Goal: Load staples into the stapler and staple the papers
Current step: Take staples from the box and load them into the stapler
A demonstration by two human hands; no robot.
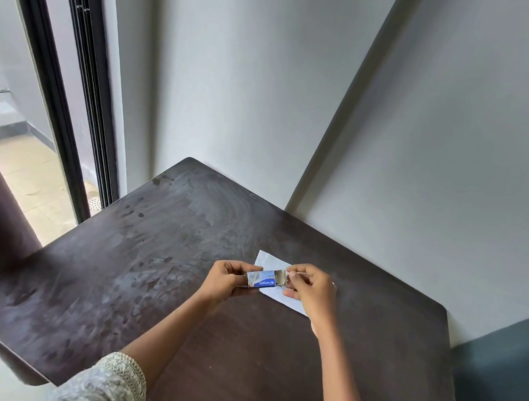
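Above the dark wooden table (147, 272), both hands hold a small blue and white staple box (263, 280) in the air. The left hand (226, 281) has its fingers closed around the left end of the box. The right hand (311, 289) is at the open right end, where the inner tray (281, 277) is pulled out a little; its fingers are curled and pinched together there, but I cannot tell if they hold staples. Under the hands, white papers (279, 294) lie flat on the table. No stapler can be made out. A grey wall (438, 141) is behind the table, and a window (30, 94) is on the left.
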